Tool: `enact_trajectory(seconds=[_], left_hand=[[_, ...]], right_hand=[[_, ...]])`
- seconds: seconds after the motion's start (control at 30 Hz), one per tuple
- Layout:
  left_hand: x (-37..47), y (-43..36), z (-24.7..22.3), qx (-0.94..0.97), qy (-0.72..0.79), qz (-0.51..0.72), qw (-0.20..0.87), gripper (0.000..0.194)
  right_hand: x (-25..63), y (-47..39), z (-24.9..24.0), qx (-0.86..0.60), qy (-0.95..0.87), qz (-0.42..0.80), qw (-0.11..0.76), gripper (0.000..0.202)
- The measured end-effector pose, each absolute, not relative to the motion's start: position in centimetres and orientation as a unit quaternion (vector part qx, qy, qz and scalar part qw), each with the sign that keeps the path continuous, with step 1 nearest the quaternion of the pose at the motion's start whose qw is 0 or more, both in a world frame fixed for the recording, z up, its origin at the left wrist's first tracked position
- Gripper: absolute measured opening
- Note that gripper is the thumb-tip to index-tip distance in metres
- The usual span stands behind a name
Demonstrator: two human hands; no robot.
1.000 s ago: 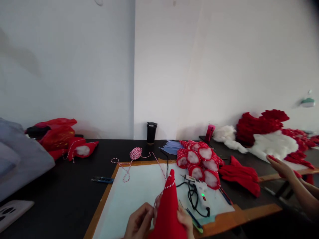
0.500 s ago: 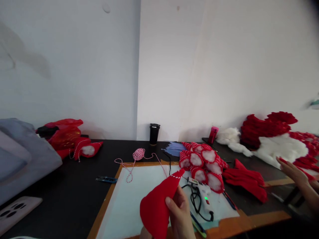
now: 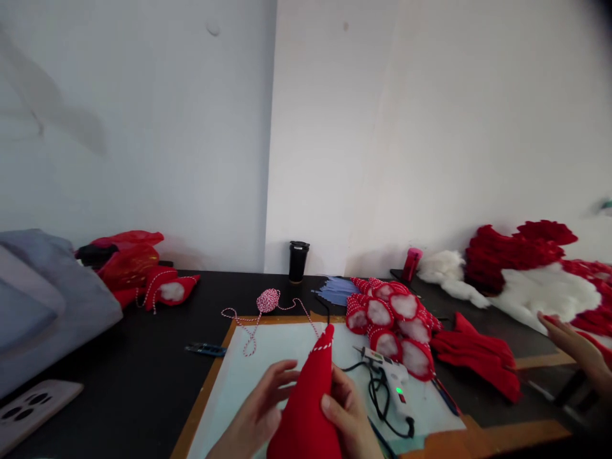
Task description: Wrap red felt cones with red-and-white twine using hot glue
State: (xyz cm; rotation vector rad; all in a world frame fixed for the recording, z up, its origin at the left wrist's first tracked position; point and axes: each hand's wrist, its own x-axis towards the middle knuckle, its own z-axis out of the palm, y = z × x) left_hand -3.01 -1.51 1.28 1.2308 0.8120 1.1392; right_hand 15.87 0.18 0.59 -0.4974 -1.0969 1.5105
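Observation:
A red cone of cloth (image 3: pixel 308 401), like a small pointed hat, stands tip up in front of me with red-and-white twisted cord wound near its tip. My right hand (image 3: pixel 351 411) grips its right side, the thumb lying across the front. On the other side, my left hand (image 3: pixel 261 411) has its fingers apart and curved beside the cloth; whether they touch it I cannot tell. The cone's lower end is cut off by the frame. Behind it lies a ball of the same cord (image 3: pixel 268 300), its loose strand running toward the cone.
Right of the cone, a white glue gun (image 3: pixel 394 379) with a green light lies on a white sheet (image 3: pixel 229 395). Beyond are stuffed red cones (image 3: pixel 380 312), red cloth (image 3: pixel 478 350) and white stuffing (image 3: pixel 545 290). Snips (image 3: pixel 205 349) lie left; another person's hand (image 3: pixel 571 344) is far right.
My left hand has come up into view on the cone's left side. The cone has turned more upright, its tip shifting left, still held by my right hand.

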Motion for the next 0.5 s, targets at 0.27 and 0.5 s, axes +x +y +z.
enact_trajectory(seconds=[0.27,0.5], left_hand=[[-0.7,-1.3,1.9,0.457,0.383,0.518,0.613,0.084],[1.3,-1.3,2.5,0.501,0.451,0.577,0.461,0.063]], right_hand=[[18.6,1.4,3.5,-0.375,-0.603,0.511,0.485,0.045],[20.1,1.0,8.0,-0.414,-0.582,0.383,0.586,0.028]])
